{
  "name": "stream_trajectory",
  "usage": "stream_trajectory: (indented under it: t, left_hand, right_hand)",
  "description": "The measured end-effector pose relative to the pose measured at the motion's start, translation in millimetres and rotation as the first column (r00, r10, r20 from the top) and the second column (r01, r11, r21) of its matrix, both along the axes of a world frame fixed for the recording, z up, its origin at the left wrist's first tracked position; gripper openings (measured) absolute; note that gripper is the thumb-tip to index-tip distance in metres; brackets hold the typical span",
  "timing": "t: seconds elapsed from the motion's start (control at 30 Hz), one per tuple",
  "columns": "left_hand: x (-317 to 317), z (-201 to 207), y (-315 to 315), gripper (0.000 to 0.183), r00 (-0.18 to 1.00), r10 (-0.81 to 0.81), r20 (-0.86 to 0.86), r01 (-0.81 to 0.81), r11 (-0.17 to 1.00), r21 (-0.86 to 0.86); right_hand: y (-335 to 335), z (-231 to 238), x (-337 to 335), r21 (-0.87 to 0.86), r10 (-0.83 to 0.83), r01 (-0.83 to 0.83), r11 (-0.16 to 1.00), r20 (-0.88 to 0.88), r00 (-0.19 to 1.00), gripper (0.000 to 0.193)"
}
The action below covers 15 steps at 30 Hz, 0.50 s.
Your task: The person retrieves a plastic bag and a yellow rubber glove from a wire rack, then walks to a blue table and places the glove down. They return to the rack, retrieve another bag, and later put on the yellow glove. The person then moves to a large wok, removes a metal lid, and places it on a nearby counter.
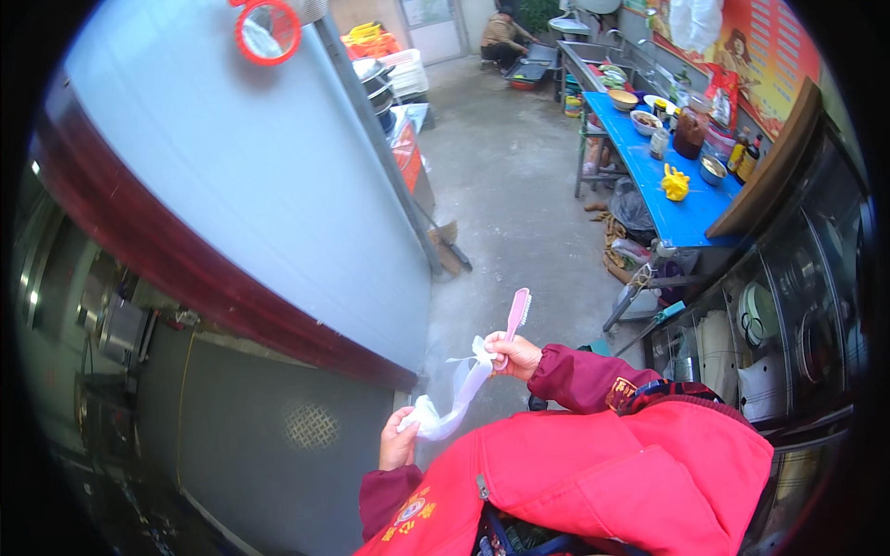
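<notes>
Both grip white plastic [466, 394]: your left hand [399, 439], near yellow lettering [406, 526], and your right hand [515, 356], also clasping a pink brush [517, 313], a brown-filled jar [690, 135] well beyond.

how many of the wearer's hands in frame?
2. Left hand: lower, holding one end of the white plastic. Right hand: higher, gripping the pink brush and the other end. Neither is hidden.

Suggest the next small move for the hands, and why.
Probably bring the left hand toward the right hand to gather slack: the thin white strip bends loosely between them, and the right hand also holds the pink brush, so the left looks freer to move.
</notes>
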<state>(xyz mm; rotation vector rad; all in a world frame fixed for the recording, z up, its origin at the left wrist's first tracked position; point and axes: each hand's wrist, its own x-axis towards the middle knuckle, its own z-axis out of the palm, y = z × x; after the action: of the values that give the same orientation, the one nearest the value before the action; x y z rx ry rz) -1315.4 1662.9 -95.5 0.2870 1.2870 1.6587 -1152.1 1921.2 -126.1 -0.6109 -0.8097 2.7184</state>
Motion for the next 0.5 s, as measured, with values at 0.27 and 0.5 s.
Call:
stream_trajectory:
  t: [0.27, 0.5]
  left_hand:
    - [-2.3, -8.3, 74.8, 0.021, 0.875, -0.315, -0.367, 0.226, 0.937, -0.266]
    - [15.1, -8.5, 157.7, 0.019, 0.321, -0.621, -0.715, 0.419, 0.77, -0.481]
  right_hand:
    - [64.3, 18.9, 50.1, -0.014, -0.338, 0.338, 0.941, -0.002, 0.941, 0.008]
    - [148.7, 12.0, 112.5, -0.014, -0.507, 0.508, 0.861, -0.097, 0.857, 0.012]
